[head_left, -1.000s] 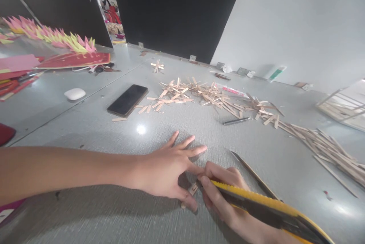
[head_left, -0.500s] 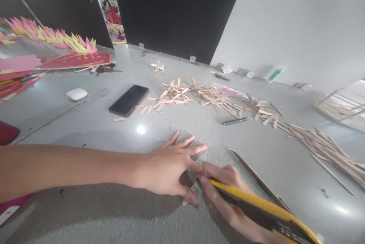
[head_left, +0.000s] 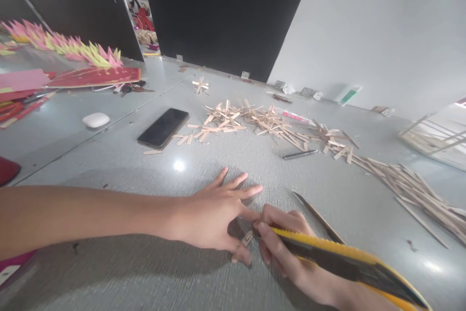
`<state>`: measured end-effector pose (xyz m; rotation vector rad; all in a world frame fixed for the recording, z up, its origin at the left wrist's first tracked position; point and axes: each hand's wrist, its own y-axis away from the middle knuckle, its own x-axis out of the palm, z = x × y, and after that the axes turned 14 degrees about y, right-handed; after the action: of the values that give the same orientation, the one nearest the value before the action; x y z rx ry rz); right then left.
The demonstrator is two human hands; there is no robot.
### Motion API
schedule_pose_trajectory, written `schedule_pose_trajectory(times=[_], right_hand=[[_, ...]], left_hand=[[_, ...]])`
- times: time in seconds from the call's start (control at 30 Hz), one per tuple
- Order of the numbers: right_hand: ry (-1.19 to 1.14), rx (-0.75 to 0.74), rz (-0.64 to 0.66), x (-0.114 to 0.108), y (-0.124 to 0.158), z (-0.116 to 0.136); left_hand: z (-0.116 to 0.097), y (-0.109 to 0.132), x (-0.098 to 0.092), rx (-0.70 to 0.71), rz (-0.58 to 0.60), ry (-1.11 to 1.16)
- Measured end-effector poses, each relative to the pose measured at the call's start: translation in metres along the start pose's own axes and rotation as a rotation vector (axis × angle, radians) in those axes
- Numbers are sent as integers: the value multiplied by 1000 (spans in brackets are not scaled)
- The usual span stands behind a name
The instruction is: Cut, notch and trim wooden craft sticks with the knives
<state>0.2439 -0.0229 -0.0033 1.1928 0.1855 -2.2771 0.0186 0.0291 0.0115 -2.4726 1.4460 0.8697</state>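
Observation:
My left hand lies low on the grey floor with three fingers spread, while its thumb and forefinger press a small wooden stick piece flat. My right hand is closed around a yellow and black utility knife, whose front end meets the stick piece right beside my left thumb. The blade tip is hidden between the fingers. A thin metal ruler lies on the floor just right of my right hand.
A heap of cut wooden sticks stretches across the floor ahead, with longer sticks at the right. A black phone, a white case, a dark pen and coloured paper lie further off.
Both hands have stayed in place over the stick piece. The knife's rear end has dropped slightly to the right, and the view has shifted a little.

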Motion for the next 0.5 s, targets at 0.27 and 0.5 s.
schedule_pose_trajectory(times=[0.27,0.5], right_hand=[[-32,2,-27,2,-1,0],[39,-128,-47,5,-1,-5]], left_hand=[[2,0,0,5,10,-8],[2,0,1,-4,10,-36]])
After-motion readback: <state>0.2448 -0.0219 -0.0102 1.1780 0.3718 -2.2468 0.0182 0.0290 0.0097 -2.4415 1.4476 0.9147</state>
